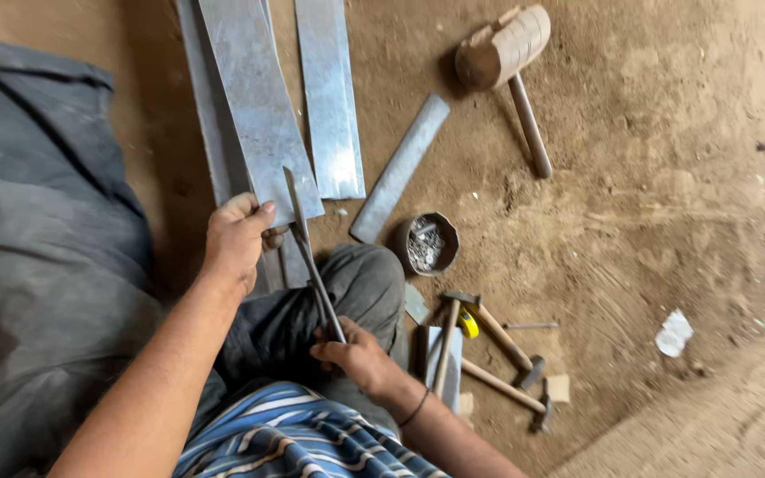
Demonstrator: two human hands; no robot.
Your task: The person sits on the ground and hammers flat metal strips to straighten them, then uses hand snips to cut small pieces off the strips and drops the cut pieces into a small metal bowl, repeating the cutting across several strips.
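Fingers of right hand [360,354] curled tight round shears [310,252], left hand [236,239] clamped on metal strip [258,106].

Blue striped shirt [285,438], grey trousers [347,288], dark wristband [415,408] on the right wrist.
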